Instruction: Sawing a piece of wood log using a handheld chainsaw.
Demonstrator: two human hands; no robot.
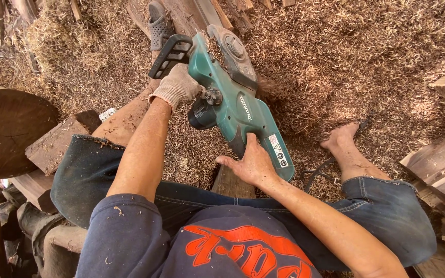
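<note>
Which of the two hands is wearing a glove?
The left hand wears a knitted work glove and grips the green power saw near its black front handle. The right hand is bare, resting on the saw's rear end.
</note>
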